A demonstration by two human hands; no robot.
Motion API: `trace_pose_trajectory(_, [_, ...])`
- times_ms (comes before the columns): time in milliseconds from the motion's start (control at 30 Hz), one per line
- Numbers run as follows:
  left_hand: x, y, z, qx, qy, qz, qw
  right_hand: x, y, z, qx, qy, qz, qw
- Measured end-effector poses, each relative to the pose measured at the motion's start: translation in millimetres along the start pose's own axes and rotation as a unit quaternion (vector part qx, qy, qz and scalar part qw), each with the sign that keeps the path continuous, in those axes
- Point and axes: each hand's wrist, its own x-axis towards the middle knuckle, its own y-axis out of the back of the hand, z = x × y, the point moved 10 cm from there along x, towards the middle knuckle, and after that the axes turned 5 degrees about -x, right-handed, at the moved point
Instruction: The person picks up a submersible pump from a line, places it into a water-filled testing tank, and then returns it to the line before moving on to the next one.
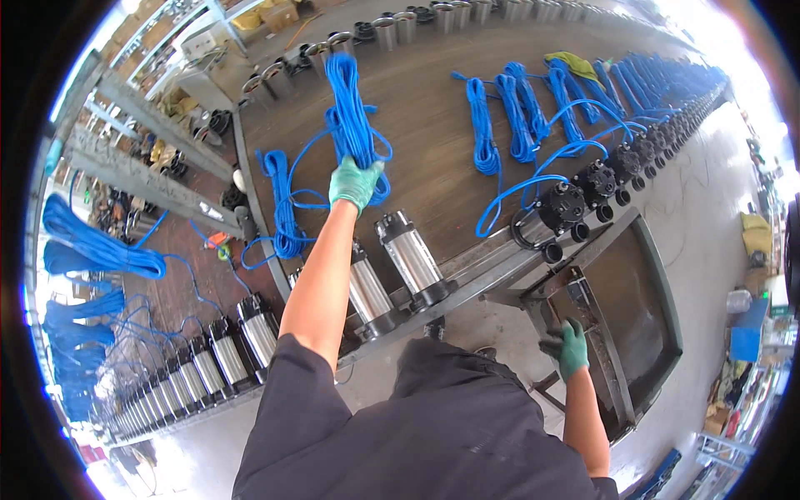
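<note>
My left hand (357,183), in a green glove, reaches over the table and is closed around the lower part of a coiled blue cable bundle (350,100). Loose loops hang beside its wrist. Just left lies another blue cable bundle (285,204). Under and beside my left forearm stand steel cylinders with black ends, one cylinder (410,257) fully visible and a second cylinder (368,287) partly covered by the arm. Off to the lower right, my right hand (571,348), also gloved, hangs with fingers apart and holds nothing. It is nearest to a metal frame (612,367) with a dark panel.
Several blue cable bundles (518,117) lie across the table (417,125), with black-capped units (560,207) along its right front edge. More steel cylinders (225,350) line the left bench. Steel sleeves (385,33) stand at the far edge. A metal post frame (150,179) rises at left.
</note>
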Motion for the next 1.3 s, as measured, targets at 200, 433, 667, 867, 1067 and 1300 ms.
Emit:
trace_pose_trajectory(200, [-23, -91, 3, 0.167, -0.142, -0.074, 0.973, -55, 160, 127, 0.099, -0.06, 0.189, 0.975])
trace_pose_trajectory(433, [-175, -119, 188, -0.222, -0.08, -0.48, 0.845, -123, 200, 283, 0.134, -0.143, 0.293, 0.936])
trace_pose_trajectory(667, [-174, -222, 281, -0.504, -0.244, -0.27, 0.783, -145, 175, 303, 0.157, -0.136, 0.301, 0.931])
trace_pose_trajectory(867, [-225, -237, 304, -0.512, -0.186, -0.338, 0.767, -126, 188, 292, 0.168, -0.108, 0.289, 0.936])
trace_pose_trajectory(1067, [-360, -183, 322, -0.504, -0.244, -0.414, 0.718, -62, 163, 150, 0.082, 0.045, 0.132, 0.987])
trace_pose_trajectory(1300, [-480, -176, 356, -0.441, -0.205, -0.495, 0.72, -67, 112, 58, 0.249, 0.083, -0.087, 0.961])
